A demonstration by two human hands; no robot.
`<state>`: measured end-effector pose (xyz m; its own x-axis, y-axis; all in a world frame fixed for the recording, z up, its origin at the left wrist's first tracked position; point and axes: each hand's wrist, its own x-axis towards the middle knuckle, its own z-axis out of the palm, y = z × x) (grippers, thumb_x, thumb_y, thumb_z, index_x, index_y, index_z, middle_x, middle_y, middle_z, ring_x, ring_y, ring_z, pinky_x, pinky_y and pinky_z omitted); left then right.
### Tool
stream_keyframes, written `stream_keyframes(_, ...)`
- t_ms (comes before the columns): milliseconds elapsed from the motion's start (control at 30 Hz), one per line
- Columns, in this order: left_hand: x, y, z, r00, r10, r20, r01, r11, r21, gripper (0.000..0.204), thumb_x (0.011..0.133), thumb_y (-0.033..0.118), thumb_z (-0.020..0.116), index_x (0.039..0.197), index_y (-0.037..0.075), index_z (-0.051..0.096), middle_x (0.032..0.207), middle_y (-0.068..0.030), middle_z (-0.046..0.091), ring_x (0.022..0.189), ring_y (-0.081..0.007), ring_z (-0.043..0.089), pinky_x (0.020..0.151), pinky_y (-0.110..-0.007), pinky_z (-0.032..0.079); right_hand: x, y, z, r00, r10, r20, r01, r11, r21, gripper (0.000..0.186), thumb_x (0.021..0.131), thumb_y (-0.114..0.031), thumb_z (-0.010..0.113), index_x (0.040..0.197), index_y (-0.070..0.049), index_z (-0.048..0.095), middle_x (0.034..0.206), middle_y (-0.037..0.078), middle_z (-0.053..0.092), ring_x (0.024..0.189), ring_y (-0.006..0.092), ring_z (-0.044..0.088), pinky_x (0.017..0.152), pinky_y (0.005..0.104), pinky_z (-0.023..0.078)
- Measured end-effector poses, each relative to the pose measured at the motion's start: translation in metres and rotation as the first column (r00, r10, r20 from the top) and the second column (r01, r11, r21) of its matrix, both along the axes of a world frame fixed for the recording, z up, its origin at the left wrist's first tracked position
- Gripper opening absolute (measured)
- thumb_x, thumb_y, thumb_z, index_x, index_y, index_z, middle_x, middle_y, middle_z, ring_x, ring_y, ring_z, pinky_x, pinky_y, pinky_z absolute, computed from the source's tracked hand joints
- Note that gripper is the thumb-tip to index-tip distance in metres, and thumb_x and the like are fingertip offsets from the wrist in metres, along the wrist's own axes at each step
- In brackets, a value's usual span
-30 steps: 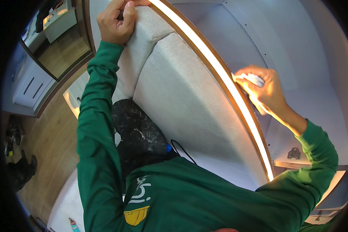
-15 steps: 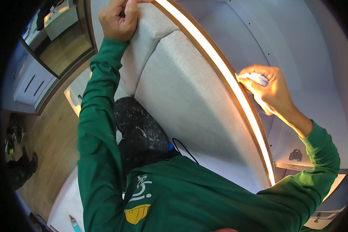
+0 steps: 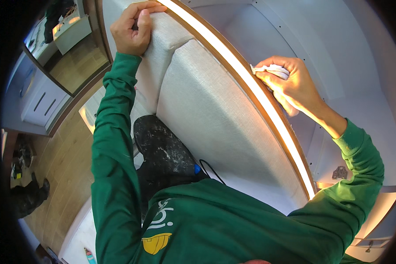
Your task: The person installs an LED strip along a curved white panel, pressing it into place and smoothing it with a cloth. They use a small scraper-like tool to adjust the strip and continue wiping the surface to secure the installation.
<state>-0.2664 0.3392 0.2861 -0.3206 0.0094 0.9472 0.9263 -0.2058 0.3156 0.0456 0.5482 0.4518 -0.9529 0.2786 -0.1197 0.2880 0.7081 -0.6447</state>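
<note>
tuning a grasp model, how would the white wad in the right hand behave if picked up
Probably floppy: the white wad bunches into folds in the right hand. Likely light, being small beside that hand. Its crumpled shape suggests little rolling.

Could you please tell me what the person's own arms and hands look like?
The sleeves are long and green, creased in places, with snug, plain cuffs. No printed markings show on them. The left hand and the right hand are bare, without gloves.
</note>
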Motion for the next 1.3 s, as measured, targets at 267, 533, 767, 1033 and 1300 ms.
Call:
stream_keyframes(267, -0.001, -0.001, -0.003, 0.998, 0.058, 0.016, -0.057, 0.998, -0.007, 0.033, 0.11, 0.02, 0.05, 0.116, 0.0, 0.076, 0.104, -0.0091, 0.084, 0.095, -0.0126, 0.076, 0.087, -0.026, 0.058, -0.019, -0.015, 0.001, 0.968, 0.221, -0.121, -0.192, 0.958, 0.213, 0.011, 0.101, -0.007, 0.073, 0.105, 0.001, 0.079, 0.095, 0.011, 0.08, 0.085, 0.0118, 0.072, 0.077, 0.0285, 0.058)
stream_keyframes(533, 0.023, 0.002, 0.011, 0.987, 0.019, 0.157, -0.025, 0.999, 0.034, 0.029, 0.104, 0.011, 0.048, 0.106, -0.006, 0.072, 0.092, -0.0159, 0.081, 0.085, -0.0226, 0.079, 0.08, -0.033, 0.06, -0.002, -0.004, -0.003, 0.999, -0.028, 0.019, 0.026, 0.995, 0.099, 0.012, 0.099, -0.004, 0.072, 0.106, 0.004, 0.079, 0.083, 0.008, 0.076, 0.065, 0.0075, 0.064, 0.057, 0.0248, 0.052)
stream_keyframes(767, 0.029, -0.001, 0.013, 0.97, 0.019, 0.243, -0.014, 1.0, -0.02, 0.028, 0.104, 0.011, 0.049, 0.107, -0.005, 0.071, 0.091, -0.0164, 0.081, 0.086, -0.0216, 0.079, 0.079, -0.031, 0.06, -0.055, -0.015, 0.001, 0.995, -0.058, 0.086, 0.053, 0.997, 0.063, 0.015, 0.1, -0.007, 0.072, 0.11, 0.001, 0.079, 0.098, 0.013, 0.08, 0.093, 0.0147, 0.075, 0.082, 0.0294, 0.06)
stream_keyframes(1033, 0.025, 0.004, 0.012, 0.986, -0.002, 0.166, -0.01, 0.998, 0.069, 0.028, 0.104, 0.013, 0.05, 0.106, -0.005, 0.072, 0.092, -0.0149, 0.081, 0.085, -0.0211, 0.077, 0.081, -0.033, 0.059, -0.027, -0.014, 0.001, 0.998, 0.055, -0.036, -0.05, 0.99, 0.132, 0.013, 0.098, -0.004, 0.072, 0.106, 0.001, 0.081, 0.099, 0.013, 0.081, 0.091, 0.0152, 0.075, 0.083, 0.031, 0.06)
stream_keyframes(1300, 0.027, -0.002, 0.012, 0.952, -0.034, 0.303, 0.033, 0.999, 0.009, 0.028, 0.102, 0.013, 0.051, 0.104, -0.003, 0.073, 0.09, -0.0156, 0.081, 0.084, -0.0233, 0.077, 0.079, -0.033, 0.059, -0.028, -0.016, -0.003, 0.983, 0.143, -0.112, -0.117, 0.97, 0.214, 0.016, 0.097, -0.003, 0.071, 0.11, 0.003, 0.079, 0.099, 0.015, 0.081, 0.092, 0.0163, 0.075, 0.084, 0.0307, 0.059)
